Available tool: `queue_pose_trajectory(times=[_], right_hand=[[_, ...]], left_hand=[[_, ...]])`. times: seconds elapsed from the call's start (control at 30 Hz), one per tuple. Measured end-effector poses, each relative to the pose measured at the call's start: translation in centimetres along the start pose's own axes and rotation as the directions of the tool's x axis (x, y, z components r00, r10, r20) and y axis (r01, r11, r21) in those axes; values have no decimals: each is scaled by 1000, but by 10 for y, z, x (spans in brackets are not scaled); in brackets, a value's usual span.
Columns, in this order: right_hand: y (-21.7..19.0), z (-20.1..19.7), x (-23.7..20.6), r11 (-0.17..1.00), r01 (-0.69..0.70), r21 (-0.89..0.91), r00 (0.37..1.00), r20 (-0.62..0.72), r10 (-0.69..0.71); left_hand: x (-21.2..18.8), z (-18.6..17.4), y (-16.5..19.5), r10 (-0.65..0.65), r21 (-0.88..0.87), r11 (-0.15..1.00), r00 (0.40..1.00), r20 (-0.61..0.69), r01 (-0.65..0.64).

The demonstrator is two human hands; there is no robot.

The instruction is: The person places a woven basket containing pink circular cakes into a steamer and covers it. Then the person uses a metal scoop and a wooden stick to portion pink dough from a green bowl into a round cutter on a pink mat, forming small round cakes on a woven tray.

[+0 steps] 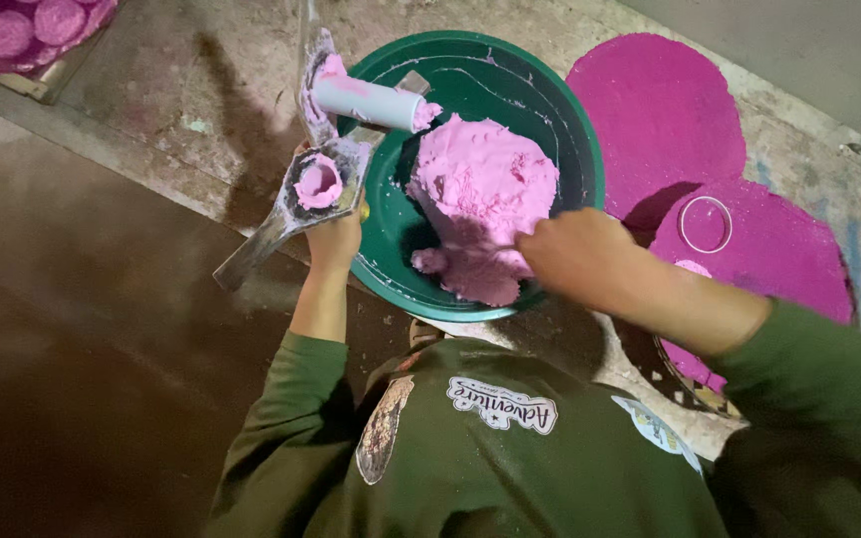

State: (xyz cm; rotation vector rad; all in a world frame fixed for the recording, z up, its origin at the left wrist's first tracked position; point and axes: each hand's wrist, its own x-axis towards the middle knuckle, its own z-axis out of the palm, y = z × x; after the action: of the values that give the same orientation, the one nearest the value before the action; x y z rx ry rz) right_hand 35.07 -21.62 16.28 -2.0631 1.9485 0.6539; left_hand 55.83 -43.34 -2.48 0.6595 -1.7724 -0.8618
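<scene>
Mostly unused, pink dough [485, 189] is sitting heaped in the green basin [572, 130]. Right hand [582, 257] is digging into its near edge, fingers seemingly pinched. Left hand [335, 237] is gripping the metal press mould [319, 184], its cup already filled pink.

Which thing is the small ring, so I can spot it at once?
Start at the big green basin holding the mound of pink dough. Look to its right, at the flat pink sheets spread on the floor. The ring lies on the nearer sheet: a thin pale hoop, the only round outline there, beyond the right hand.
</scene>
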Motion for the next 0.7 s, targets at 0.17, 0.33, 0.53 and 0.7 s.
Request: queue_pose_trajectory(times=[0.17, 0.33, 0.53, 0.7], right_hand=[[-7, 36, 65, 999, -36, 29, 992, 125, 32], [-11, 84, 58, 986, -28, 162, 981, 195, -4], [-20, 89, 37, 958, -23, 286, 998, 65, 5], [12, 45, -3, 748, -65, 661, 986, 156, -53]], left_hand=[[4, -4, 1, -20, 258, 966, 996, 91, -4], [9, -3, 20, -284, -171, 939, 953, 105, 299], [20, -3, 51, -273, -349, 893, 959, 79, 284], [39, -10, 63, -5, -11, 1000, 1000, -2, 5]])
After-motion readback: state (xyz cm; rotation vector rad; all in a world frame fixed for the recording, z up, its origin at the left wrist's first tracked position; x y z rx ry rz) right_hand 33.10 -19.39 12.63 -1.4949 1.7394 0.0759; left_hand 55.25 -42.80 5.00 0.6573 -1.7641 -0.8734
